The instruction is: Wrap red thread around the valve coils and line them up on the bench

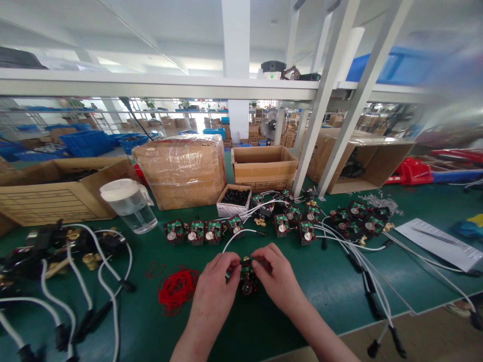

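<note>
Between my two hands, low in the middle, is a small black assembly with a green circuit board [247, 276] and a brass-coloured piece at its top. My left hand [217, 281] pinches its left upper side between thumb and fingers. On the right upper side, my right hand [277, 276] grips it the same way. A white cable [236, 235] rises from behind my left hand and ends in a black plug. Left of that hand lies a tangle of thin red rings or wire [177, 287]. Similar board assemblies [213, 232] stand in a row beyond.
More assemblies with white cables [307, 232] lie to the right, others with thicker cables [86, 241] at far left. A water jug [130, 206], a small box of black parts [234, 200] and cardboard boxes [181, 171] line the back. Tweezers [437, 236] rest on a white sheet.
</note>
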The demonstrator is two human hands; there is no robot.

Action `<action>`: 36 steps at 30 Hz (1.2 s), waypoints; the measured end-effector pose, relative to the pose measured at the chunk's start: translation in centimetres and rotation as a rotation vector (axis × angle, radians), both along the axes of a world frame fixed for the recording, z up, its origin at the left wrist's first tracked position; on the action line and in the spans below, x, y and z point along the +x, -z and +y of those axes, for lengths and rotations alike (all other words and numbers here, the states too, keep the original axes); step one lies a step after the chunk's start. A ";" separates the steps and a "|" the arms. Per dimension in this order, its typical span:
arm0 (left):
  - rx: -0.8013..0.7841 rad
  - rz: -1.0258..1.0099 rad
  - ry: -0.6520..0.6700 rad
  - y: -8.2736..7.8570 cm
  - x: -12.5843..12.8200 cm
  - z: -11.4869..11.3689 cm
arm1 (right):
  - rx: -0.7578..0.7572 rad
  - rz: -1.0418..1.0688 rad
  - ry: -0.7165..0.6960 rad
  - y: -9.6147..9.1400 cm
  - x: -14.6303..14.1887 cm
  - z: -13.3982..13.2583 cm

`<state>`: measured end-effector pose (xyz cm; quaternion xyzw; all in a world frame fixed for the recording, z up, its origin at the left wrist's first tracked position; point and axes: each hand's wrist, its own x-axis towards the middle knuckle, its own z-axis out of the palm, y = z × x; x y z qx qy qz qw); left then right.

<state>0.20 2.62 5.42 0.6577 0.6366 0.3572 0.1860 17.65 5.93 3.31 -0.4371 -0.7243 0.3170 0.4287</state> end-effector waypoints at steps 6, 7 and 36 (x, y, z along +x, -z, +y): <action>0.005 -0.103 -0.030 0.4 0.0 0.2 | -0.032 -0.017 0.012 0.1 -1.2 0.4; -0.012 -0.135 -0.026 0.4 -0.2 0.2 | -0.036 -0.012 0.017 0.1 -1.3 0.5; -0.147 -0.352 -0.072 1.0 -0.2 0.3 | -0.071 0.023 0.037 -0.4 -1.0 0.5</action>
